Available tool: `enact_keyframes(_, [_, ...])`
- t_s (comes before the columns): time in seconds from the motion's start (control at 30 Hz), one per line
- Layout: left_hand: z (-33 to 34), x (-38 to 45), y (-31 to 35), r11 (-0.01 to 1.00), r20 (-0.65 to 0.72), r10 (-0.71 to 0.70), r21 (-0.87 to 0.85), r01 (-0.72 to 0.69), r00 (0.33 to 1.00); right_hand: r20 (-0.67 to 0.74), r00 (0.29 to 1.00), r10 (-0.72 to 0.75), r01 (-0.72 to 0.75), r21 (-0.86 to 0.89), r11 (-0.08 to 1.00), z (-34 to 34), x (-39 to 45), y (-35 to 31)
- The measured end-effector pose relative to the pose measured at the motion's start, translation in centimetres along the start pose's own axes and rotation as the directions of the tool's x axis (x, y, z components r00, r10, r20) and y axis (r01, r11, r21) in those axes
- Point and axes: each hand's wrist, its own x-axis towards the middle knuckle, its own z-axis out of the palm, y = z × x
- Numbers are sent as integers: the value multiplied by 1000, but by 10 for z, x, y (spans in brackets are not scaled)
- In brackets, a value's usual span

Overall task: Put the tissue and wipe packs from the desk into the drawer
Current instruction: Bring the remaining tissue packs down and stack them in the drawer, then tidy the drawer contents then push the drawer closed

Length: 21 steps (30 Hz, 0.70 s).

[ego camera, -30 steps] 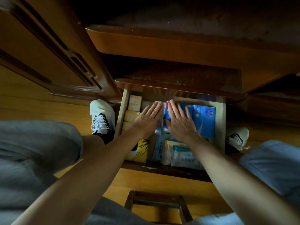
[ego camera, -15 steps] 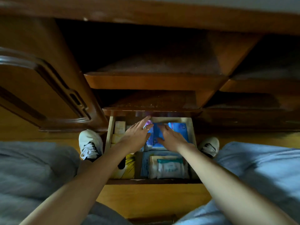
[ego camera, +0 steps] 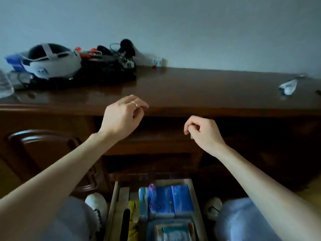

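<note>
While both hands, the left hand (ego camera: pixel 122 117) and right hand (ego camera: pixel 204 132), hang loosely curled and hold nothing at the counter (ego camera: pixel 199 89) edge, the packs (ego camera: pixel 171 199) lie in the open drawer (ego camera: pixel 113 202) below them. I judge the best move is to scan the counter for leftovers, then push the drawer squarely shut.

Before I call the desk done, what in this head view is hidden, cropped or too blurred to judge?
- Open wooden drawer: near end cut off by the bottom edge; blue packs show, labels blurred.
- Dark cluttered pile on the brown desk top: too tangled and dim to tell whether any pack hides there.
- Clear plastic item: cropped by the left edge.
- Small pale wrapper: too blurred to identify.
- Desk recess: in shadow.
</note>
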Motion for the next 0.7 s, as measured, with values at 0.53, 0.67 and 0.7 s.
enact_keyframes(0.53, [136,188,-147,976,405,-200,164,145,892,156,982,105,-36,-394,919,45,297,42])
enact_keyframes(0.67, [161,191,-169,983,481,-182,113,146,857,150,989,22,54,-485,873,92,373,54])
enact_keyframes(0.7, [162,191,-171,986,462,-167,99,136,871,151,989,3,75,-511,856,103,391,55])
